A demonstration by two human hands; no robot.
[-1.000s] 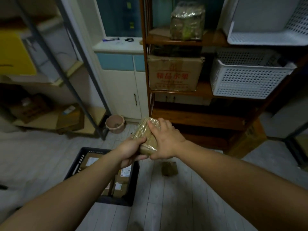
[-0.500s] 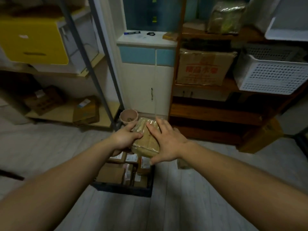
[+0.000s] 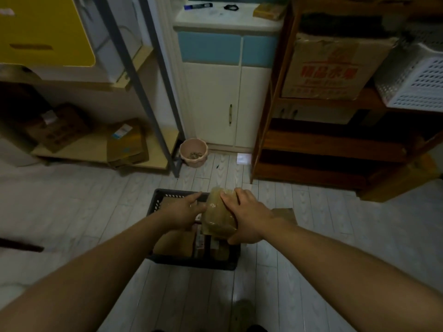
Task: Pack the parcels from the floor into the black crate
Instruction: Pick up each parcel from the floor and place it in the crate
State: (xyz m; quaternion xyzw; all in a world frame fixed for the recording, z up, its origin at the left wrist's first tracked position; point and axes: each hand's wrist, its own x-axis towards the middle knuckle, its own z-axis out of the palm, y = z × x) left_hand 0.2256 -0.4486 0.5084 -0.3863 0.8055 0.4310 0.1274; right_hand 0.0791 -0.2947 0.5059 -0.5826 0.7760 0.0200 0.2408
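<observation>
A brown taped parcel (image 3: 217, 215) hangs over the right half of the black crate (image 3: 191, 262) on the floor. My right hand (image 3: 247, 219) grips it from the right, fingers over its top and thumb under its near end. My left hand (image 3: 184, 212) lies against the parcel's left side with its fingers stretched out. Several brown parcels (image 3: 175, 243) with white labels lie inside the crate. One more brown parcel (image 3: 285, 214) rests on the floor just right of the crate, partly behind my right wrist.
A pink pot (image 3: 193, 152) stands on the floor beyond the crate, by a metal rack post (image 3: 165, 130). A white and blue cabinet (image 3: 227, 92) and a wooden shelf unit (image 3: 335, 144) with a carton and white baskets are behind. Cardboard boxes (image 3: 127, 144) lie on the low left shelf.
Both hands have lowered the parcel down over the crate. My right hand went from lying flat on it to gripping its right side. The view tilted downward.
</observation>
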